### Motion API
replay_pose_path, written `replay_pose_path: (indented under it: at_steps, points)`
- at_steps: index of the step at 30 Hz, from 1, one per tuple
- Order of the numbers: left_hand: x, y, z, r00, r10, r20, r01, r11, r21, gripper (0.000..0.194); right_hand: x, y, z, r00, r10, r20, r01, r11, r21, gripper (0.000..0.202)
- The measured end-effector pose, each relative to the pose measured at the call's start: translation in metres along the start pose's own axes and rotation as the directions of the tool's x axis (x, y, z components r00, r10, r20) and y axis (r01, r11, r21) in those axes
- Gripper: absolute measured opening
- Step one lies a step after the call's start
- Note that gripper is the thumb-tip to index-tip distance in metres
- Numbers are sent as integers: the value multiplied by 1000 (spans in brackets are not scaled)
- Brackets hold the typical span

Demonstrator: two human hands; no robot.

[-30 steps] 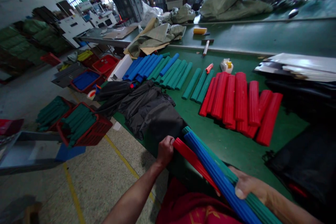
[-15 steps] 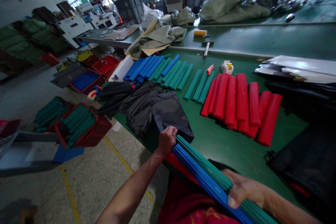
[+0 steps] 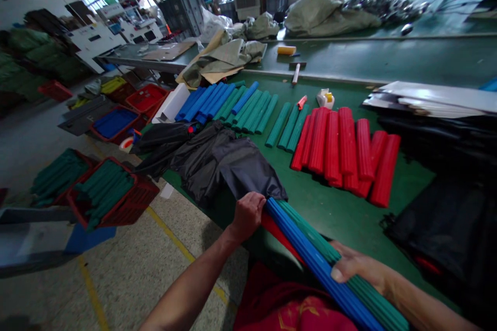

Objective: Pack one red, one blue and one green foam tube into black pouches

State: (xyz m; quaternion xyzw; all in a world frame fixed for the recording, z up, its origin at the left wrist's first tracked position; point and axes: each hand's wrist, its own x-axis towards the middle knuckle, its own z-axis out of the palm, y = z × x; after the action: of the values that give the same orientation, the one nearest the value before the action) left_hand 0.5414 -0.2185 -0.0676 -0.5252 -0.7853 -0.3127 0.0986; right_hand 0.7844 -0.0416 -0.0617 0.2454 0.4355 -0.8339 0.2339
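My right hand (image 3: 351, 264) is wrapped round long ribbed rods, one blue (image 3: 310, 248) and one green (image 3: 306, 230), lying side by side and slanting down toward my body. Part of a red rod (image 3: 281, 235) shows beneath them. At their far end, my left hand (image 3: 250, 212) has its fingers pinched on the edge of a black fabric bag (image 3: 248, 165), which lies flat on the green table (image 3: 310, 186). The rods' tips meet the bag's edge, and whether they are inside cannot be made out.
Red rods (image 3: 332, 145), green rods (image 3: 264, 111) and blue rods (image 3: 205, 101) lie in a row across the table. A tape dispenser (image 3: 325, 98) sits behind them. On the right is a filled black bag (image 3: 430, 232). Red crates (image 3: 135, 196) stand on the floor at left.
The rods have moved forward, their tips now against the black bag's edge. The blue rod has turned upward beside the green one. Both hands keep their grip.
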Motion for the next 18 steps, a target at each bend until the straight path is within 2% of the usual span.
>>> replay_pose_path:
  at_steps: [8,10,13,15,18]
  points:
    - [22,26,9,991,123,-55,-114,981,155,18,-6,-16,10,999,-32,-5,32,999,14,45]
    - [22,34,13,978,206,-10,-203,971,126,20,-8,-18,13,999,-40,-25,41,999,31,43]
    - [19,40,19,927,363,94,-368,929,30,22,-10,-18,13,998,-59,-33,60,997,50,42]
    - [14,37,20,942,323,89,-325,946,4,20,-12,-16,10,996,-76,-40,79,994,69,42]
    - [6,37,22,984,173,36,-172,985,-14,18,-11,-9,2,994,-88,-58,93,991,93,38]
